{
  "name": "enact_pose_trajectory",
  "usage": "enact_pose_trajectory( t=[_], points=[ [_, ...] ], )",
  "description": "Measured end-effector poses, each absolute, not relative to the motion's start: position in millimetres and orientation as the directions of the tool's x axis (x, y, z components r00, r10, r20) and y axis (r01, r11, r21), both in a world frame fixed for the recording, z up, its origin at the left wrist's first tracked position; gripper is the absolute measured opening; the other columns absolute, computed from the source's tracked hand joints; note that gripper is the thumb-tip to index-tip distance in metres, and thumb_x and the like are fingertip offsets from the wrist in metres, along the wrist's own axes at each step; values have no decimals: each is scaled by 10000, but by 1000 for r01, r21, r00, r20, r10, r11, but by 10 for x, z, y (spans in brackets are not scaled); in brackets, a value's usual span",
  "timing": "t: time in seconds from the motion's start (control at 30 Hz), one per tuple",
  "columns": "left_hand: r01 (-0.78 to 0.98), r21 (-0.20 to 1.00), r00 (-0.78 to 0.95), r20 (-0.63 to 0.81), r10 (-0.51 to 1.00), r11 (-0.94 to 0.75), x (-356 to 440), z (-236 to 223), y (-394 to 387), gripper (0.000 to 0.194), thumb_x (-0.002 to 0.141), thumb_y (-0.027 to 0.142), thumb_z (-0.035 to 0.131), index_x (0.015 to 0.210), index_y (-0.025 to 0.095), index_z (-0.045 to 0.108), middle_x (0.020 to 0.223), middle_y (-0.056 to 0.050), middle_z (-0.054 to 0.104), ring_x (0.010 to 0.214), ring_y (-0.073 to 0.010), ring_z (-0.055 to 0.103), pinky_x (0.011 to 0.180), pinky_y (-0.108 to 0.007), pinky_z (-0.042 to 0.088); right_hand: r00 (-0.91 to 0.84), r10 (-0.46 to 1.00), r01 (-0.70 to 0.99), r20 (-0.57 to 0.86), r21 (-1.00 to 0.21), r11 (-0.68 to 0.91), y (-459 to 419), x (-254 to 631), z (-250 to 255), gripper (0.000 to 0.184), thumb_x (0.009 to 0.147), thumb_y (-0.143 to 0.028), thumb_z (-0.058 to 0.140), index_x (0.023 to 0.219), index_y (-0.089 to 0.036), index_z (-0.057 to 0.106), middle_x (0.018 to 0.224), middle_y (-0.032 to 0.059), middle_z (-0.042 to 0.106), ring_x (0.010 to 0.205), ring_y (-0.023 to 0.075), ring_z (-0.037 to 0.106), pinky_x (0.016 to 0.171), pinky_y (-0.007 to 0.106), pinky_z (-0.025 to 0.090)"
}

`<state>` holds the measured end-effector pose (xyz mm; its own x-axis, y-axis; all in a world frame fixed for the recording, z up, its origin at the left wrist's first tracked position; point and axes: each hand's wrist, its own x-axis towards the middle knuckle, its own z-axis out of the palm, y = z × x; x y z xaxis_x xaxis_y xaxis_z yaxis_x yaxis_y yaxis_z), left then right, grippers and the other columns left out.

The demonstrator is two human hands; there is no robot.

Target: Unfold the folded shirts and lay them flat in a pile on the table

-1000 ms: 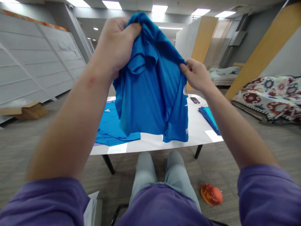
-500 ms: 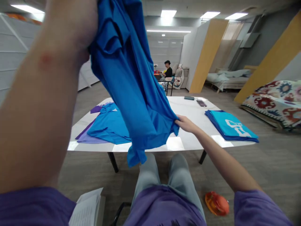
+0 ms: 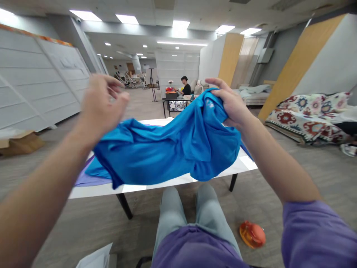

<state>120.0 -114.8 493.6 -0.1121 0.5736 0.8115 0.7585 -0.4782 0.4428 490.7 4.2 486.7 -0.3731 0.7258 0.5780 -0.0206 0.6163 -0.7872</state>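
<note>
My right hand (image 3: 228,102) is closed on a bunched part of a blue shirt (image 3: 167,152) with a small white logo, held at chest height above the white table (image 3: 95,190). The shirt stretches leftward in a crumpled band to just under my left hand (image 3: 100,106). That hand's fingers and thumb are spread and curled above the cloth, with nothing pinched between them. The shirt hides most of the table behind it. A purple garment (image 3: 86,178) and more blue cloth show on the table's left side.
My grey-trousered legs (image 3: 189,212) are under the table's near edge. An orange object (image 3: 252,234) lies on the floor at right, white paper (image 3: 95,257) at lower left. A seated person (image 3: 184,87) is far behind. A patterned couch (image 3: 306,111) stands at right.
My left hand dropped from high overhead to chest height and its fingers opened. My right hand rose from the shirt's lower hem, so the shirt went from hanging down to lying crosswise.
</note>
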Motion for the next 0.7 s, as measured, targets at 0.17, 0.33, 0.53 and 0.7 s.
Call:
enact_pose_trajectory(
  t=[0.17, 0.33, 0.53, 0.7],
  points=[
    [610, 455, 177, 721, 670, -650, 2273, 4268, -1094, 617, 860, 442, 903, 1377, 245, 628, 1321, -116, 691, 1193, -329, 707, 985, -464, 628, -591, 614, -56, 523, -786, 615, -250, 4381, 4957, 602, 953, -520, 773, 1481, -310, 571, 1043, 26, 706, 901, 220, 701, 848, 397, 669],
    [470, 602, 100, 691, 716, -646, 2385, 4332, -876, 489, 912, 379, 840, 1348, 226, 680, 1290, -94, 772, 1232, -347, 736, 1064, -485, 617, -702, 501, -14, 506, -713, 701, -477, 4460, 4993, 925, 868, -568, 901, 1633, -338, 434, 1209, 54, 685, 1078, 259, 704, 999, 446, 649],
    [392, 692, -65, 678, 732, -606, 2336, 4471, -804, 275, 913, 367, 823, 1131, 207, 772, 1071, -56, 815, 1048, -310, 777, 966, -470, 667, -481, 592, 152, 646, -604, 782, -496, 4570, 4346, 1137, 741, -724, 957, 1649, -392, 359, 1409, 111, 627, 1230, 350, 672, 954, 508, 669],
    [333, 722, 2, 643, 766, -606, 2182, 4557, -924, 407, 828, 429, 950, 1125, 210, 777, 1049, -54, 819, 1048, -322, 792, 929, -472, 696, -478, 667, 186, 572, -676, 713, -469, 4529, 3886, 628, 886, -812, 740, 1300, -356, 623, 1073, 50, 702, 987, 329, 705, 752, 461, 649]
  ],
)
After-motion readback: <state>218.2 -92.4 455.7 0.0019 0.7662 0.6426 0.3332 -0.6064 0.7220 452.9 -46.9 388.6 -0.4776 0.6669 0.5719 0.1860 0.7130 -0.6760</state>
